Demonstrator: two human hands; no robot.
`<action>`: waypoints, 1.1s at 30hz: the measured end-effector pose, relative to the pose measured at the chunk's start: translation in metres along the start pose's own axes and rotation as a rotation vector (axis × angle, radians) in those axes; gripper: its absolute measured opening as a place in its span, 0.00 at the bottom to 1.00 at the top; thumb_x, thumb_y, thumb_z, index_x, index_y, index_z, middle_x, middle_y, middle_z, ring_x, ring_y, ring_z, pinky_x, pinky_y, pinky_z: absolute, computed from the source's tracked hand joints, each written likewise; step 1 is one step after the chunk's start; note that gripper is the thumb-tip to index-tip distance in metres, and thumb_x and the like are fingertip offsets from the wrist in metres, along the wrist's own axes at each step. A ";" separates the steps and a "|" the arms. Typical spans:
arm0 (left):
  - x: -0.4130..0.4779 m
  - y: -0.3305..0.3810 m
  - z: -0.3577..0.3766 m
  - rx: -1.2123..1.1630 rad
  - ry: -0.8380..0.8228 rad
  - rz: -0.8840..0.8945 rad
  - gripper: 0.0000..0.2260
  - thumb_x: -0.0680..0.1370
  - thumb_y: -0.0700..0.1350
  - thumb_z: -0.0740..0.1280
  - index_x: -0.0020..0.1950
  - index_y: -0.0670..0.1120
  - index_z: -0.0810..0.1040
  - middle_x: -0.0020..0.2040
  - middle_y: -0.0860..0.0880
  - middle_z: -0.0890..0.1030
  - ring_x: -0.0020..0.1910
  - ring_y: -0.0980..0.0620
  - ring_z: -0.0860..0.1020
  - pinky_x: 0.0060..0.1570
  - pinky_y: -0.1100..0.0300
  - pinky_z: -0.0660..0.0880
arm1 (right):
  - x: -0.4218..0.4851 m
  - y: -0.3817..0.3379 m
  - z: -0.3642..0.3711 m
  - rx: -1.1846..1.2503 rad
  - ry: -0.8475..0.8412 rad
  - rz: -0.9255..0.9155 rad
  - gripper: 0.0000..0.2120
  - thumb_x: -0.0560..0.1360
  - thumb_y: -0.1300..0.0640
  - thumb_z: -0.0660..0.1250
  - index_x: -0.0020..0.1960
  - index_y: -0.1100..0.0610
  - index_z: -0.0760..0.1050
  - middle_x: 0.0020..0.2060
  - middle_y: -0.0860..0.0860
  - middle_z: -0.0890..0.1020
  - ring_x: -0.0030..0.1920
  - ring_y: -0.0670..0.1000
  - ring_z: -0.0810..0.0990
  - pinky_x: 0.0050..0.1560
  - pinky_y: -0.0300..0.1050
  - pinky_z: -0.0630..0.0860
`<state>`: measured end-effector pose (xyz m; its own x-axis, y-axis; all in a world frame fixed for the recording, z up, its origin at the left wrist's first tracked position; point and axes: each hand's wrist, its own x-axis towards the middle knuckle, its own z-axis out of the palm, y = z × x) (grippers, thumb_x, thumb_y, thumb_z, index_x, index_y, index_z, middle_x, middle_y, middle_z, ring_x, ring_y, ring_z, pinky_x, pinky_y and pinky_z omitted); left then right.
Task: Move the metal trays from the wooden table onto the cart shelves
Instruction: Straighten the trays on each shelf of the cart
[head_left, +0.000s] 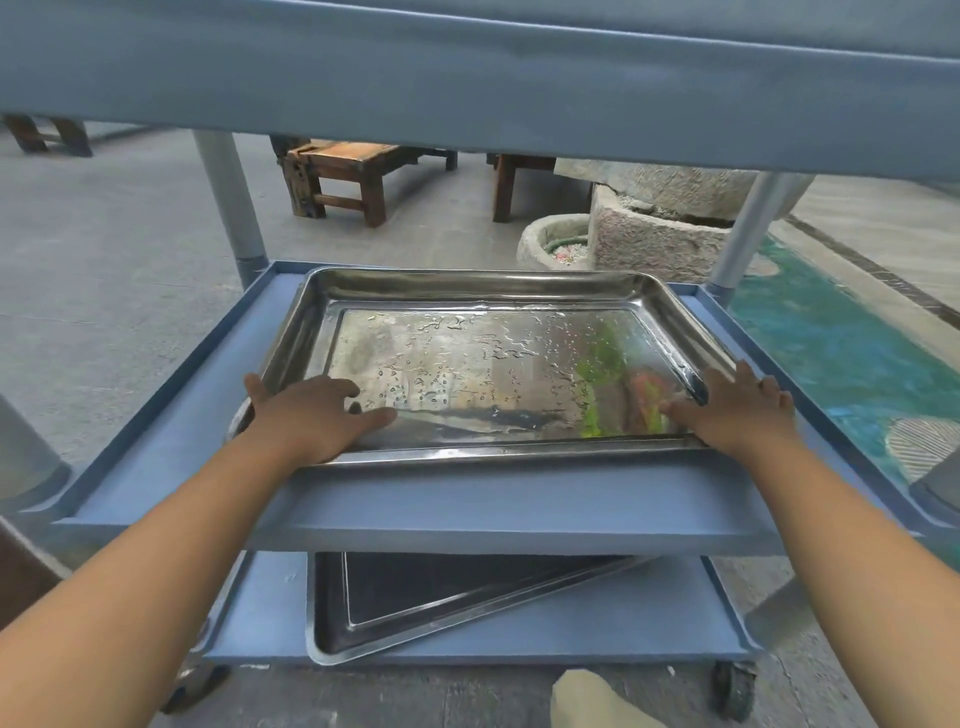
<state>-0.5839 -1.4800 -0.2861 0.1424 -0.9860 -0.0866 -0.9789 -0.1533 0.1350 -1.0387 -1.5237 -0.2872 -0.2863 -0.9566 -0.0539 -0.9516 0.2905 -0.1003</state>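
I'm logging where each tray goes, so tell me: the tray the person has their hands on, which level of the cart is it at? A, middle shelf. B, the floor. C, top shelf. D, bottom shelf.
A: the wet metal tray, held by the left hand and right hand, is at the middle shelf, above a second tray on the bottom shelf.

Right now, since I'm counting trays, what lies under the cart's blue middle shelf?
A shiny rectangular metal tray lies askew on the blue bottom shelf. Its far part is hidden by the blue middle shelf, so anything behind it cannot be seen.
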 end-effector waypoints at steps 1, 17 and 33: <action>0.005 -0.001 0.000 -0.003 -0.004 0.007 0.42 0.65 0.81 0.45 0.69 0.59 0.70 0.67 0.55 0.76 0.70 0.47 0.70 0.69 0.30 0.36 | -0.003 0.000 0.001 -0.006 0.003 0.013 0.43 0.70 0.26 0.58 0.78 0.46 0.56 0.80 0.55 0.49 0.77 0.65 0.48 0.75 0.61 0.48; 0.007 -0.024 -0.004 0.036 0.005 0.066 0.31 0.71 0.75 0.49 0.65 0.60 0.73 0.64 0.57 0.76 0.65 0.49 0.74 0.69 0.36 0.41 | -0.047 -0.011 -0.003 -0.030 0.015 0.063 0.40 0.71 0.31 0.55 0.77 0.49 0.57 0.79 0.58 0.51 0.76 0.67 0.52 0.74 0.62 0.52; -0.037 -0.028 -0.011 -0.190 0.433 0.123 0.15 0.77 0.59 0.58 0.46 0.52 0.78 0.43 0.50 0.80 0.47 0.42 0.80 0.46 0.50 0.74 | -0.071 0.001 0.002 0.104 0.232 -0.019 0.33 0.75 0.32 0.55 0.72 0.52 0.66 0.74 0.56 0.65 0.75 0.60 0.60 0.69 0.68 0.56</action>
<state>-0.5599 -1.4399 -0.2758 0.1149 -0.9279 0.3546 -0.9540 -0.0036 0.2996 -1.0189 -1.4560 -0.2852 -0.2978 -0.9380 0.1772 -0.9439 0.2617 -0.2013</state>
